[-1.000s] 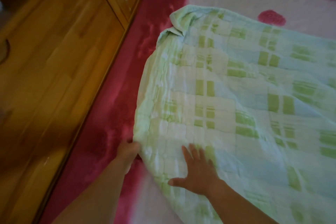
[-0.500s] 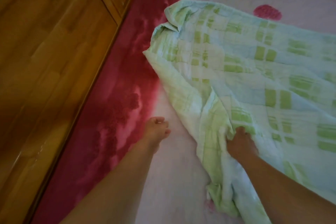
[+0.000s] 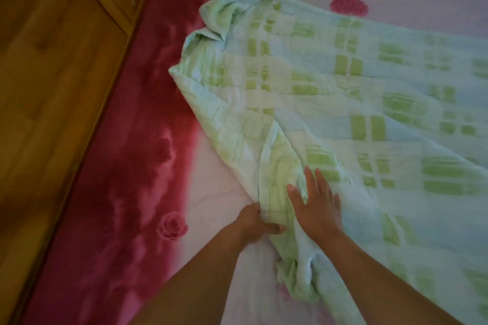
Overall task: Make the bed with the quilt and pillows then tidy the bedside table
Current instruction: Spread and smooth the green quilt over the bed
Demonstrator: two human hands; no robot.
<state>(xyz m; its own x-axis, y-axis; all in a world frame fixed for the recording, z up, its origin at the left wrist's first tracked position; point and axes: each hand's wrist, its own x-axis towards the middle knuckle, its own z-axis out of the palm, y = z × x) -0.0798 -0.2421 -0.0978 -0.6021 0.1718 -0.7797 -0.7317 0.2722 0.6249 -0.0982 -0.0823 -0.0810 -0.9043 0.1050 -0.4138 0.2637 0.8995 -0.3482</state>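
The rose-printed sheet (image 3: 211, 192) lies bare left of the fingers, since the quilt (image 3: 343, 103) has been dragged in from the bed's edge. The quilt spreads ahead and right of them, with a thick fold rising from the fingertips. The right hand (image 3: 317, 211), clenched in cloth half a second ago, now presses flat, fingers straight. The left hand (image 3: 253, 224), lately free, pinches the fold's edge, thumb on top. Spreading probably restarts here.

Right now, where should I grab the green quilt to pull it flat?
Probably the quilt at its rolled edge, coming from the red side of the sheet. It bunches into a thick ridge, easy to pinch; the middle lies flat. The left hand grips that edge.
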